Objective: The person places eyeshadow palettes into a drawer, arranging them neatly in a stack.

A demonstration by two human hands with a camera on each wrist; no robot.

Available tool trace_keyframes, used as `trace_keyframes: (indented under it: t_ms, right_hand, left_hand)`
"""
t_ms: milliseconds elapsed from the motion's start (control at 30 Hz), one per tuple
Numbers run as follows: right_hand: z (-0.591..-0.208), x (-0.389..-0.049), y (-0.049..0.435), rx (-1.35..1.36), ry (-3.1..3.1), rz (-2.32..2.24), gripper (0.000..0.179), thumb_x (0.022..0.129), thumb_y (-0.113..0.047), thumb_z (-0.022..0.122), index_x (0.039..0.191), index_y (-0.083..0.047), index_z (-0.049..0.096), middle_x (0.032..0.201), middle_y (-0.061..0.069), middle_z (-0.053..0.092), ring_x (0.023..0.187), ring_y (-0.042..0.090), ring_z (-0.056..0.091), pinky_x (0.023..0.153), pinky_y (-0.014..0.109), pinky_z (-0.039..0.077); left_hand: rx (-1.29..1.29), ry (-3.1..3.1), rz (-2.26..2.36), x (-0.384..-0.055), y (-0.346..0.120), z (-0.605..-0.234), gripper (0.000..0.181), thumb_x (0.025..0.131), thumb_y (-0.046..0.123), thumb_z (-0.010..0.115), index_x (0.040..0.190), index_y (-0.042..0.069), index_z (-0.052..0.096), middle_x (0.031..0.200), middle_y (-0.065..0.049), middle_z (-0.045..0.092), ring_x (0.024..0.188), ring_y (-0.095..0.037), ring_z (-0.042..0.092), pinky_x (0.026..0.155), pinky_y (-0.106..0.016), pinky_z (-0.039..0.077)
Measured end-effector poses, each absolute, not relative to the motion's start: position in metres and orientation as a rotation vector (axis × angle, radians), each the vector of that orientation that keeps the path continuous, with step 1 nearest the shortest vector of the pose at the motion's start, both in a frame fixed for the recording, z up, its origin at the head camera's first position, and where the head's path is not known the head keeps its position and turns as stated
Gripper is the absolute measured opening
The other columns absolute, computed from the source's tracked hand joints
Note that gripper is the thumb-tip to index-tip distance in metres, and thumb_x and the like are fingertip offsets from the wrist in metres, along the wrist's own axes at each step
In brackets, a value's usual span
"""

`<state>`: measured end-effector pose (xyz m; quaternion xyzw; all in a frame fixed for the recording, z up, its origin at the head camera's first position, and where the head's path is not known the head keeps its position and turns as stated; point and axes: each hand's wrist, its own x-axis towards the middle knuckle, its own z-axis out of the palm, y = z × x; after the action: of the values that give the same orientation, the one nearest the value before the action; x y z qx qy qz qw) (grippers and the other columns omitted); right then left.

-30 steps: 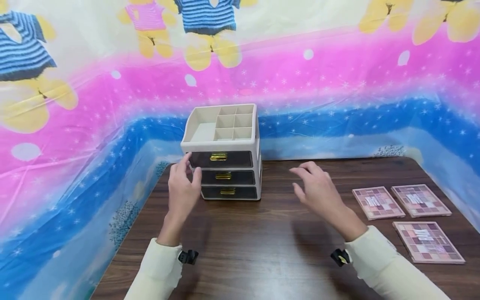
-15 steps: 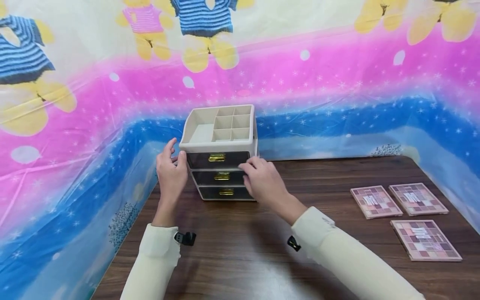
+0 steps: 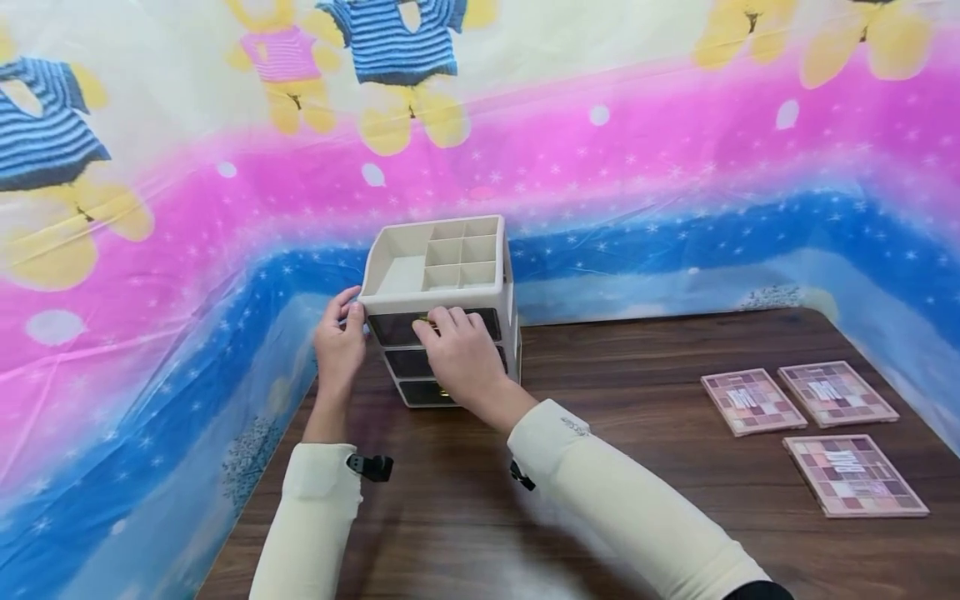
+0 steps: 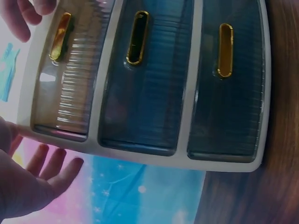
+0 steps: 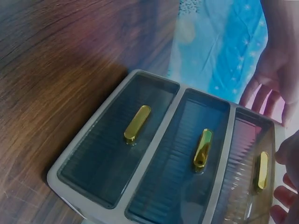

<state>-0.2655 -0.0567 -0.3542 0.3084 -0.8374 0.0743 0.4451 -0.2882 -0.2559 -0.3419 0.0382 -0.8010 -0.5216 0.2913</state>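
Note:
A cream storage organizer with three dark see-through drawers stands at the back of the table, its drawers closed. My left hand is at its upper left side, thumb by the front corner. In the left wrist view, the left fingers are spread and nearly straight beside the frame. My right hand is bent in front of the top drawer, covering much of its front in the head view. The right wrist view shows its fingertips close to the gold handle, with a gap between.
Three pink makeup palettes, the left one, the back right one and the front one, lie flat at the right of the brown table. A patterned cloth hangs behind. The organizer's top has open compartments.
My right hand has moved left from over the table to the front of the top drawer. The left hand has shifted from the drawer fronts to the organizer's left side.

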Motion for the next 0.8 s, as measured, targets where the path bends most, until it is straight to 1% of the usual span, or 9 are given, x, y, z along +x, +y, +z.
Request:
trace_keyframes:
  t_ms: [67,167,367,433,567,600,633,700,800]
  right_hand:
    - [-0.355,-0.267,-0.058,0.733,-2.075,0.195,0.02,0.103,-0.013,0.057,0.116,-0.016,0.073,0.111,0.004,0.069,0.099,0.024,0.065,0.076,0.038,0.056]
    - [-0.353,-0.268,-0.058,0.712,-2.06,0.211,0.019,0.102,-0.012,0.058,0.113,-0.017,0.073,0.111,0.004,0.069,0.099,0.024,0.065,0.075,0.039,0.054]
    - [-0.348,-0.273,-0.064,0.756,-2.066,0.107,0.017,0.102,-0.015,0.059,0.111,-0.018,0.074,0.109,0.003,0.069,0.101,0.022,0.065,0.079,0.037,0.054]
    - [-0.35,-0.275,-0.064,0.748,-2.083,0.066,0.017,0.102,-0.015,0.061,0.11,-0.019,0.075,0.108,0.002,0.069,0.1,0.021,0.065,0.08,0.037,0.054]
    - [-0.356,-0.279,-0.064,0.721,-2.086,0.039,0.016,0.101,-0.014,0.062,0.108,-0.018,0.075,0.106,0.002,0.069,0.097,0.022,0.064,0.079,0.037,0.054]
    - [-0.357,-0.28,-0.064,0.718,-2.075,0.041,0.015,0.1,-0.014,0.062,0.107,-0.018,0.075,0.105,0.002,0.069,0.096,0.022,0.063,0.078,0.036,0.053]
    - [-0.358,-0.281,-0.065,0.72,-2.063,0.048,0.015,0.1,-0.013,0.062,0.106,-0.018,0.075,0.104,0.002,0.069,0.095,0.022,0.063,0.077,0.036,0.053]
    - [-0.359,-0.282,-0.066,0.724,-2.036,0.056,0.015,0.1,-0.012,0.062,0.106,-0.017,0.075,0.102,0.003,0.068,0.094,0.023,0.063,0.075,0.036,0.052]
    - [-0.359,-0.283,-0.068,0.725,-2.018,0.061,0.016,0.1,-0.012,0.061,0.105,-0.017,0.075,0.101,0.003,0.068,0.092,0.023,0.063,0.073,0.036,0.052]
  left_hand:
    - [0.091,-2.126,-1.434,-0.289,-0.256,-0.344,0.038,0.108,0.027,0.049,0.143,0.017,0.059,0.132,-0.015,0.068,0.104,-0.022,0.064,0.073,-0.013,0.053]
    - [0.097,-2.118,-1.467,-0.29,-0.256,-0.344,0.039,0.108,0.031,0.049,0.144,0.02,0.059,0.135,-0.013,0.067,0.108,-0.022,0.064,0.075,-0.013,0.053]
    - [0.093,-2.099,-1.445,-0.291,-0.259,-0.344,0.038,0.107,0.036,0.05,0.142,0.023,0.06,0.131,-0.011,0.069,0.105,-0.02,0.063,0.082,-0.031,0.059]
    - [0.07,-2.101,-1.422,-0.291,-0.259,-0.345,0.038,0.107,0.037,0.052,0.14,0.022,0.062,0.129,-0.011,0.07,0.104,-0.021,0.064,0.08,-0.029,0.06]
    - [0.022,-2.098,-1.414,-0.294,-0.259,-0.348,0.037,0.106,0.036,0.053,0.138,0.019,0.064,0.128,-0.013,0.07,0.103,-0.021,0.065,0.073,-0.015,0.057]
    - [0.017,-2.093,-1.419,-0.294,-0.259,-0.348,0.037,0.106,0.035,0.054,0.137,0.019,0.064,0.128,-0.013,0.07,0.103,-0.021,0.065,0.071,-0.014,0.057]
    - [0.015,-2.089,-1.422,-0.295,-0.26,-0.348,0.036,0.106,0.035,0.054,0.137,0.018,0.065,0.128,-0.013,0.07,0.103,-0.02,0.065,0.073,-0.018,0.059]
    - [0.012,-2.08,-1.431,-0.296,-0.261,-0.348,0.036,0.106,0.035,0.055,0.136,0.018,0.065,0.127,-0.013,0.071,0.102,-0.02,0.065,0.078,-0.03,0.064]
    - [0.011,-2.083,-1.437,-0.295,-0.263,-0.347,0.037,0.106,0.035,0.055,0.136,0.016,0.065,0.126,-0.014,0.07,0.102,-0.02,0.066,0.087,-0.052,0.062]
